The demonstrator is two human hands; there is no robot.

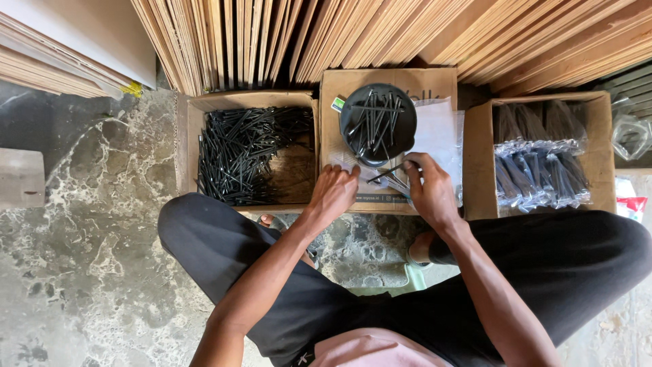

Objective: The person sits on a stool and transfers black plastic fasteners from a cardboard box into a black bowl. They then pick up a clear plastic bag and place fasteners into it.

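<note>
Workshop: plywood sheets [380,34], screw boxes [248,153]

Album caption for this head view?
Both hands, left hand and right hand, gather black nails beside round tray.

floor [81,272]: grey stone is seen, veined and mottled with pale cream patches.
left box [190,136]: plain brown cardboard is shown, filled with black nails [238,153].
middle box [435,85]: brown cardboard is seen, topped by a clear plastic bag [438,132].
round dish [377,122]: black is shown, with black nails laid inside.
right box [479,156]: brown cardboard is seen, packed with glossy clear packets [536,170] of dark nails.
boards [407,30]: pale tan wood is shown, striped by many thin edges.
trousers [272,285]: black is worn.
shirt [370,350]: soft pink is worn.
</note>
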